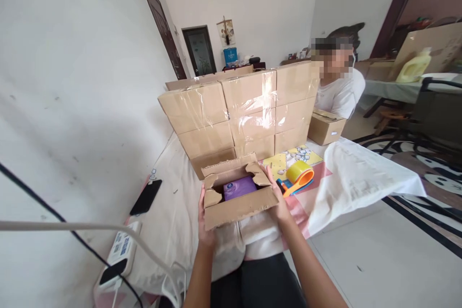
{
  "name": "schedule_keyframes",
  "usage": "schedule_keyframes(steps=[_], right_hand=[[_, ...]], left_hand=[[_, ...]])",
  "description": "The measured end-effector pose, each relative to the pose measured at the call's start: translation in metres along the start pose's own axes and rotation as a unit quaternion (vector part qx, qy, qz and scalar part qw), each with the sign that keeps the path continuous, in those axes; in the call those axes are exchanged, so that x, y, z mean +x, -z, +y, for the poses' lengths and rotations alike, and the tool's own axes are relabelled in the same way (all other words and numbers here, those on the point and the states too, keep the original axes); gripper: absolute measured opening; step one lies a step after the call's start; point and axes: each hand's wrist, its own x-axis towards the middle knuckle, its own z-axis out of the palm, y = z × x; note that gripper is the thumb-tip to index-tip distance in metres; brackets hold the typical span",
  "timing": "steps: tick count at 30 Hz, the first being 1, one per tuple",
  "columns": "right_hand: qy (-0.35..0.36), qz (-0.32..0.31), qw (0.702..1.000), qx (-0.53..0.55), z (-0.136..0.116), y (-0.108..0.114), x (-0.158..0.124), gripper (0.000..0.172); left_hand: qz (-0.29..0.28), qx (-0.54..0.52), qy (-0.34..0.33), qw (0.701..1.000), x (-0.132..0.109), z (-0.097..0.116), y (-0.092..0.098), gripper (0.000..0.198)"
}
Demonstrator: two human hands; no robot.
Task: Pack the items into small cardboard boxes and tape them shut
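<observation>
Between my two hands is a small cardboard box (238, 209) with its top flaps standing open. Inside it lies a purple package (239, 187). My left hand (205, 224) is pressed along the box's left side, and my right hand (278, 202) grips the right side, its fingers partly hidden behind the flap. Just right of the box, a tape dispenser (299, 178) with an orange frame and a yellow roll rests on the table, on top of something blue.
Behind the box rises a wall of stacked taped cartons (249, 110). A single carton (327, 127) stands at its right, beside a person in a white shirt (341, 94). Left lie a black phone (146, 197), a power strip (124, 245) and loose cables (90, 226).
</observation>
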Motion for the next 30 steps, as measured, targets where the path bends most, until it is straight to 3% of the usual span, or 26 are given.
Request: schedule_keyframes(steps=[4, 8, 11, 18, 24, 30], right_hand=[[0.012, 0.015, 0.999, -0.034, -0.003, 0.001, -0.007, 0.052], [0.077, 0.004, 0.993, -0.093, -0.009, 0.003, -0.006, 0.049], [0.077, -0.014, 0.992, -0.094, -0.008, 0.002, -0.007, 0.048], [0.069, -0.030, 0.987, -0.144, -0.001, 0.005, -0.013, 0.051], [0.032, -0.003, 0.985, -0.171, 0.004, 0.005, -0.010, 0.058], [0.022, 0.031, 0.986, -0.159, -0.002, -0.002, -0.011, 0.059]], left_hand=[[0.018, 0.065, -0.019, 0.998, -0.002, -0.001, -0.004, 0.083], [0.061, 0.086, -0.035, 0.994, 0.003, -0.003, -0.009, 0.068], [0.076, 0.085, -0.047, 0.992, 0.007, -0.005, -0.011, 0.058], [0.138, 0.063, 0.011, 0.988, 0.004, -0.009, -0.016, 0.037], [0.120, 0.058, -0.014, 0.991, 0.004, -0.007, -0.022, 0.057], [0.107, 0.089, 0.015, 0.990, 0.006, 0.014, -0.022, 0.045]])
